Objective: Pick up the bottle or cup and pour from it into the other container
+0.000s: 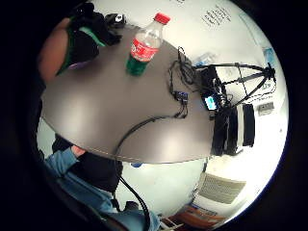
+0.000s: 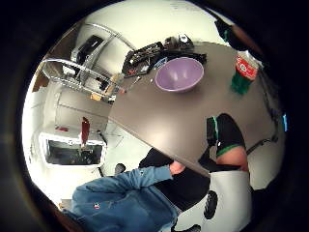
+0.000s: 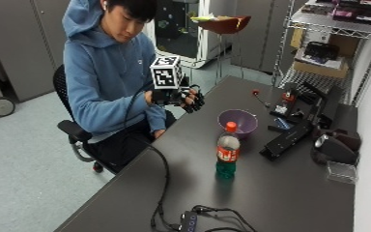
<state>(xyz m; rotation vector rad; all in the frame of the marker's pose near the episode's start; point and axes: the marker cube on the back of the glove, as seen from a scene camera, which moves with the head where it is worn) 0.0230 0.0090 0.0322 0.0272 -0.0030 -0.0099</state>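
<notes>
At the near end of the dark grey desk (image 3: 282, 193) a black cable (image 3: 163, 179) runs in from the front edge to a small black hub (image 3: 189, 222), with bare surface stretching beyond it. Mid-desk stands the clear plastic bottle with a red cap, red label and green liquid in its lower part (image 3: 226, 156); it is upright, touching nothing, with open desk on every side. Just behind it, slightly toward the far end, sits the round lilac plastic bowl (image 3: 238, 122), apart from the bottle and empty as far as the thumb-side palm view shows. Black equipment and tools (image 3: 301, 123) crowd the wall side near the bowl. Over the desk's left edge, well apart from bottle and bowl, the person's black-gloved right hand (image 3: 184, 98) is raised in the air, its fingers hanging loosely curled and grasping nothing. The person's other hand rests at the desk edge (image 3: 158, 131).
</notes>
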